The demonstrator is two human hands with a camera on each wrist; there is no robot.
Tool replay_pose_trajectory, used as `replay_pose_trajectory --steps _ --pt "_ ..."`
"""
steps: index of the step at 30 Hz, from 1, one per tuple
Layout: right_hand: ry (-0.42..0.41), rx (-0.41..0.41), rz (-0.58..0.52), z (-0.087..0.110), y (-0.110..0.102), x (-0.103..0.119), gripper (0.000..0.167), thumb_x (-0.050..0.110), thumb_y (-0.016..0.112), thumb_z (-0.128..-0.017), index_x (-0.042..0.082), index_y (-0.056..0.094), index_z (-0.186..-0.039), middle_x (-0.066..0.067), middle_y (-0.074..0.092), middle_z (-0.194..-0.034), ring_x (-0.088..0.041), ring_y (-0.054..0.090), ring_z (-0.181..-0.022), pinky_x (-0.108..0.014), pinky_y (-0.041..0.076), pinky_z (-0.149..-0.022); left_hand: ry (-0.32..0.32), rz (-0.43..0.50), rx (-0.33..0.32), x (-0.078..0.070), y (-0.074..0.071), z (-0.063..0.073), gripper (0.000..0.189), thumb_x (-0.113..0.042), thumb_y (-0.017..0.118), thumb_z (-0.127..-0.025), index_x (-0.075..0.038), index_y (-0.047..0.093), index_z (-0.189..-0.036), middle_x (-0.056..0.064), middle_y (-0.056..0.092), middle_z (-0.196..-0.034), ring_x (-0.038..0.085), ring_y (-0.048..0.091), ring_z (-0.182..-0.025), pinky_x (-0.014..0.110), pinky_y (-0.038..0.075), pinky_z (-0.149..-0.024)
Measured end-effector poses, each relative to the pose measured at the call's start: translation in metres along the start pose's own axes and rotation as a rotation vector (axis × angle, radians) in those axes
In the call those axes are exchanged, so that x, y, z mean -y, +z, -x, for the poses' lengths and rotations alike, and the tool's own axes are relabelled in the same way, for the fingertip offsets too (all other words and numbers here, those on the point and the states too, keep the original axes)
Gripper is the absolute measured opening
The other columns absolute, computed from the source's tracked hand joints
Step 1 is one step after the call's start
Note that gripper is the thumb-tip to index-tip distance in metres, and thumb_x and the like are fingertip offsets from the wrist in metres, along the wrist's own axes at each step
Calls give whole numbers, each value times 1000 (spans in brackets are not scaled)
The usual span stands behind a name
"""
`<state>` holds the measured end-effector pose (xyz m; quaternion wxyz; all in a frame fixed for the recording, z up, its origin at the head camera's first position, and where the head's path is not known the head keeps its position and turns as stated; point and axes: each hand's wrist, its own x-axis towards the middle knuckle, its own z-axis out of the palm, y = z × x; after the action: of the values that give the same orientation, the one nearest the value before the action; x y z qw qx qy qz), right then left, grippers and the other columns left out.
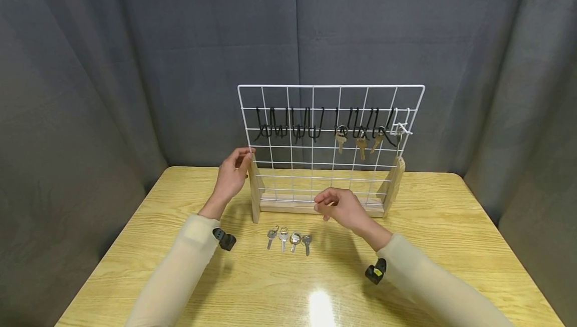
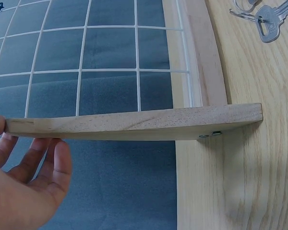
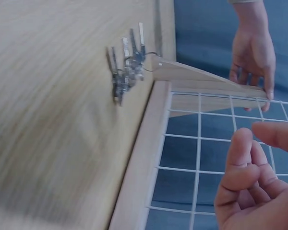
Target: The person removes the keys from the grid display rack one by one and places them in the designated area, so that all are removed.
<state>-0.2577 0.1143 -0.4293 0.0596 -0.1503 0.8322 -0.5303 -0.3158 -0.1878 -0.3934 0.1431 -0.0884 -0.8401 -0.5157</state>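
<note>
My left hand (image 1: 232,174) holds the upper end of the wooden side support (image 2: 134,122) of a rack, thumb on one side and fingers on the other. A white wire grid (image 1: 313,167) stands upright in that wooden frame. My right hand (image 1: 344,209) hovers in front of the grid's lower part, fingers loosely bent with nothing between them, as the right wrist view also shows. Several silver keys with rings (image 1: 283,234) lie in a row on the table before the rack. Other keys (image 1: 362,145) hang from hooks at the grid's right side.
Black hooks (image 1: 272,129) line the grid's upper part, those on the left without keys. A white hook (image 1: 400,125) sits at the right end. The wooden table (image 1: 433,227) ends at dark grey curtains (image 1: 203,41) behind and on both sides.
</note>
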Motion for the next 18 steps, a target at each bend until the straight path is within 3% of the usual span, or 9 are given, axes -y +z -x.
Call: replay_pose_trajectory --steps 4,8,18 --pt "-15 -20 -7 0 -5 5 16 13 71 -92 4 70 -106 -12 70 -94 -32 67 -72 -32 57 -64 0 -2 2 0 0 0 34 -32 47 -107 -13 61 -131 15 65 -125 27 63 -109 26 53 -73" --pt "-16 -42 -2 -1 -10 10 15 15 71 -92 7 70 -106 -11 70 -95 -24 67 -70 -31 54 -62 2 -4 -2 0 0 0 34 -32 47 -107 -13 61 -131 15 65 -125 27 63 -109 26 53 -73" --pt "-72 -108 0 0 -24 26 18 17 70 -93 9 69 -109 -11 73 -101 -36 68 -76 -33 51 -58 5 -4 -3 0 -1 1 34 -33 46 -107 -13 61 -131 14 65 -125 28 63 -109 27 53 -75"
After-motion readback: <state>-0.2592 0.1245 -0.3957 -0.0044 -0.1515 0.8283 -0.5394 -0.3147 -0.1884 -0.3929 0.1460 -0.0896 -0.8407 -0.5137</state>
